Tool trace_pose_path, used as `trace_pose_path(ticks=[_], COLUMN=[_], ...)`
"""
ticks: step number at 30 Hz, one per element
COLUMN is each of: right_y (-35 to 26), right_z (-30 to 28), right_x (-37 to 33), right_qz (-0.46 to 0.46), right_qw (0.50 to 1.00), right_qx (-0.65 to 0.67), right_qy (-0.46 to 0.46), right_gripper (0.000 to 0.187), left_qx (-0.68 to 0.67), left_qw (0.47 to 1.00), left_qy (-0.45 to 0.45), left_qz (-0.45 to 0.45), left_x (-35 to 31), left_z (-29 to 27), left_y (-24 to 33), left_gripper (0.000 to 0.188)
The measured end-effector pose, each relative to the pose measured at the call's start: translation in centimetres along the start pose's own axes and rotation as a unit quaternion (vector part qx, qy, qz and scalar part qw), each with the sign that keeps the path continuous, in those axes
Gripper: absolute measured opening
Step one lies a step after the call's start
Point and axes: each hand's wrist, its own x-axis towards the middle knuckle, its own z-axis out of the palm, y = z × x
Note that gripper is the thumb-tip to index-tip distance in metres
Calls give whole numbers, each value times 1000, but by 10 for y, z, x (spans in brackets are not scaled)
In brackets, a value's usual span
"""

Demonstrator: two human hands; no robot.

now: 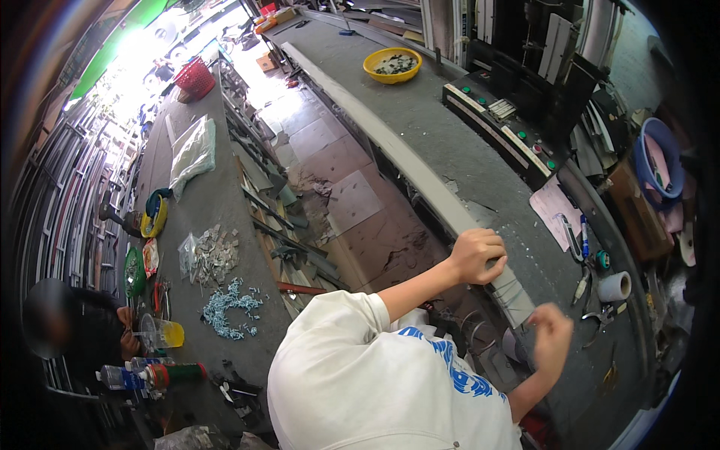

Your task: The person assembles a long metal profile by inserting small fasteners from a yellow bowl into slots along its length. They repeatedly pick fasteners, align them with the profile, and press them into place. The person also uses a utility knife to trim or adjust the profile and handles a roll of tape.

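A long, pale grey bar (pixel 405 161) lies along the near edge of the workbench on the right and runs far back. Around its near end, thin bands of clear wrap (pixel 510 294) seem to be wound. My left hand (pixel 480 256) is closed over the bar just behind these bands. At the bar's near end is my right hand (pixel 552 335), fingers curled but smeared by motion; what it holds, if anything, is unclear. Below the bar's end, a pale rounded object (pixel 514 346) is partly hidden by my arm.
Pliers (pixel 600 319), a white roll (pixel 615 286) and a blue pen (pixel 584 236) lie right of my hands. Behind stands a yellow basket (pixel 392 66). A second bench to the left holds blue screws (pixel 225 311); a person (pixel 90 322) sits beyond it.
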Motion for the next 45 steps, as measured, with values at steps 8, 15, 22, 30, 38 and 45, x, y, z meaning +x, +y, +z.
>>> trace_pose_path(ticks=[8, 15, 22, 30, 38, 45], right_y=[49, -6, 59, 2, 12, 44], right_z=[127, 1, 129, -5, 86, 19], right_x=[8, 2, 20, 14, -34, 59], right_qz=[127, -55, 106, 77, 90, 8], right_qw=[967, 990, 989, 997, 967, 979], right_qx=[219, 130, 100, 25, 55, 181], right_qy=[-22, 7, 17, 10, -232, 98], right_gripper=[24, 26, 21, 9, 6, 10], left_qx=[-6, -20, 5, -12, -6, -11], left_qw=[1000, 999, 1000, 1000, 997, 998], left_qy=[7, 22, 9, 21, 51, 41], left_qz=[-9, -21, 1, 12, 51, 38], left_x=[1, 0, 6, -1, 13, 6], left_z=[-10, -3, -6, 3, 12, 11], left_y=[9, 2, 13, 9, 3, 5], left_gripper=[12, 11, 21, 22, 21, 22])
